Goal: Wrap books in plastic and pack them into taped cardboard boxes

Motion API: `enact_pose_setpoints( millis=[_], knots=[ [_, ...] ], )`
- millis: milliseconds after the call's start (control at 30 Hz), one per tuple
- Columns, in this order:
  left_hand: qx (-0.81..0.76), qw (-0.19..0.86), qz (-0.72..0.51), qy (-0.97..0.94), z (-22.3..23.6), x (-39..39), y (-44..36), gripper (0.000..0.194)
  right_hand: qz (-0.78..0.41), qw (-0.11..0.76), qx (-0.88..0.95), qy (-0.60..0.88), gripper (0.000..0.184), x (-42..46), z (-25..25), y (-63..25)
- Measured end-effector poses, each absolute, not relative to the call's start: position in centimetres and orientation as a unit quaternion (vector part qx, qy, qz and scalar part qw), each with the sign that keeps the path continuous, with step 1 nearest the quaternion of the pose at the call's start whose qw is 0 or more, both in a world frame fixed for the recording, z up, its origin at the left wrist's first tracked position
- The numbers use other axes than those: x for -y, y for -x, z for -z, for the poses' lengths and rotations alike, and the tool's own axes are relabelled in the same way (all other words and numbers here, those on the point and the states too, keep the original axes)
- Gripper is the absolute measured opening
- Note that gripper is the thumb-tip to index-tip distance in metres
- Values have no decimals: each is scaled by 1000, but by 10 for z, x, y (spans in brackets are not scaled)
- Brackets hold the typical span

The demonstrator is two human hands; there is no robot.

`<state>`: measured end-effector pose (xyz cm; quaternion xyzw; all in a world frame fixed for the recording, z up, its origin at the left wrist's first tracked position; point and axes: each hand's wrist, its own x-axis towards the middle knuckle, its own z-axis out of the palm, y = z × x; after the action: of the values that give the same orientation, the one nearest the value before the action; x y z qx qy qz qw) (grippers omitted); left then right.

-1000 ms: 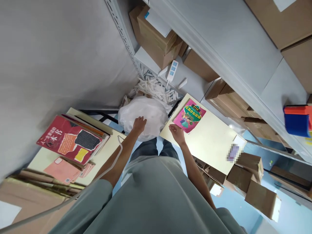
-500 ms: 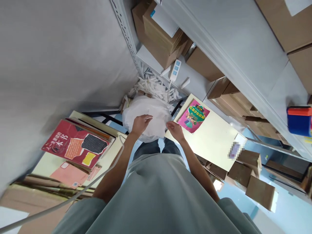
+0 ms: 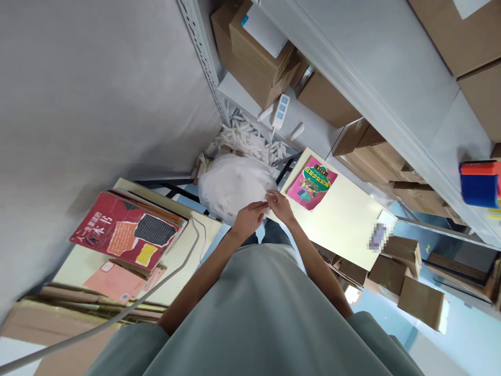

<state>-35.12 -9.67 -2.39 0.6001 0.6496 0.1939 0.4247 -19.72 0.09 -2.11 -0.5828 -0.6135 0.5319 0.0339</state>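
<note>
A big, puffy white plastic bag (image 3: 230,183) lies low in front of me, between two cream-topped tables. At its near right edge my right hand (image 3: 280,206) pinches a bit of the white plastic between thumb and fingers. My left hand (image 3: 250,218) is right beside it, fingers drawn together on the same edge, their tips almost meeting the right hand's. Just what lies between the left fingertips is partly hidden. The bag's contents cannot be made out through the plastic.
A pink book (image 3: 312,183) and a blurred phone-like item lie on the right table (image 3: 340,219). Red books (image 3: 125,230) are stacked on the left table, crossed by a grey cable (image 3: 156,287). White strips (image 3: 250,137), a power strip (image 3: 281,112) and cartons (image 3: 258,52) are beyond.
My left hand has moved right and nearer to me, from over the bag's middle to beside my right hand. The right hand has barely shifted.
</note>
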Motion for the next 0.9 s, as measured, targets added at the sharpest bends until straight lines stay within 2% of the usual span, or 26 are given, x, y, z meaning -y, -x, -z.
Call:
enact_pose_setpoints(
  millis=[167, 367, 600, 700, 767, 900],
  knots=[
    [-640, 443, -151, -609, 32, 104, 365, 52, -565, -12, 585, 581, 32, 13, 39, 195],
    [-616, 487, -140, -602, 46, 109, 381, 46, -518, -66, 627, 578, 37, 22, 65, 216],
    [-735, 413, -89, -530, 76, 113, 409, 65, -329, -99, 780, 524, 61, 23, 89, 226],
    [-749, 389, -106, -526, 76, 116, 420, 73, -337, -129, 786, 502, 51, 20, 95, 228],
    [-749, 379, -114, -531, 74, 117, 424, 68, -325, -168, 798, 480, 41, 17, 93, 228],
    [-758, 363, -89, -535, 72, 119, 426, 55, -273, -204, 819, 461, 37, 7, 64, 216]
  ],
)
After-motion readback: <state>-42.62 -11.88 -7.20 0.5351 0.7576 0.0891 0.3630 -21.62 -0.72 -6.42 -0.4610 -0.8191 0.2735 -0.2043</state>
